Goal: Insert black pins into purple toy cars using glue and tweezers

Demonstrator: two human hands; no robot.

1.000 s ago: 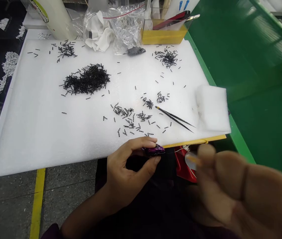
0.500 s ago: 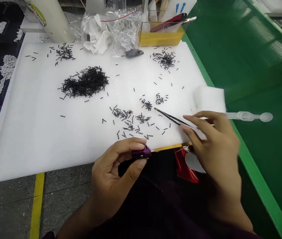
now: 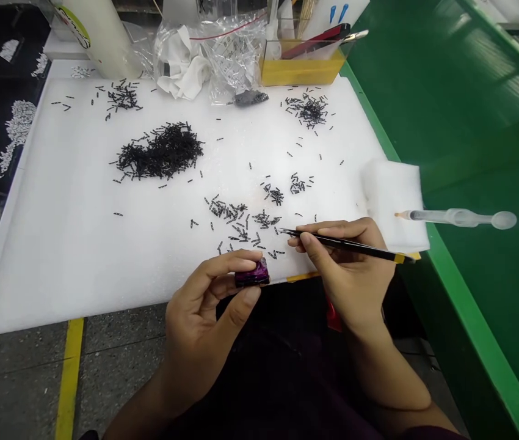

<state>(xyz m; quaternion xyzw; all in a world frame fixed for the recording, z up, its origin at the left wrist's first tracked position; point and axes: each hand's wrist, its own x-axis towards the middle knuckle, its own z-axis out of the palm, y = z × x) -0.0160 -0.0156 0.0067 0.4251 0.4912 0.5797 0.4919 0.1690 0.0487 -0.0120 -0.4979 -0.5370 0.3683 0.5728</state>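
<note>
Between thumb and fingers, my left hand [image 3: 216,305] grips a small shiny purple piece [image 3: 253,275] with dark edges, just off the front edge of the white foam sheet [image 3: 80,256]. To its right, my right hand [image 3: 351,263] is closed around black tweezers [image 3: 346,243]. Their fine tips point left, above small black slotted strips [image 3: 266,219] scattered on the foam, and the yellow-banded end sticks out at the right. Whether the tips pinch anything is too small to make out.
A large pile of black strips [image 3: 161,151] lies left of centre. At the back are a bottle [image 3: 99,40], a plastic bag [image 3: 234,55] and a yellow-based tool box [image 3: 303,70]. A syringe [image 3: 461,217] rests across a white foam block [image 3: 394,189] beside the green surface [image 3: 479,153].
My right hand has moved left and down and the tweezers are turned around, fine tips now pointing left. My left hand has tilted the purple piece and shifted slightly left.
</note>
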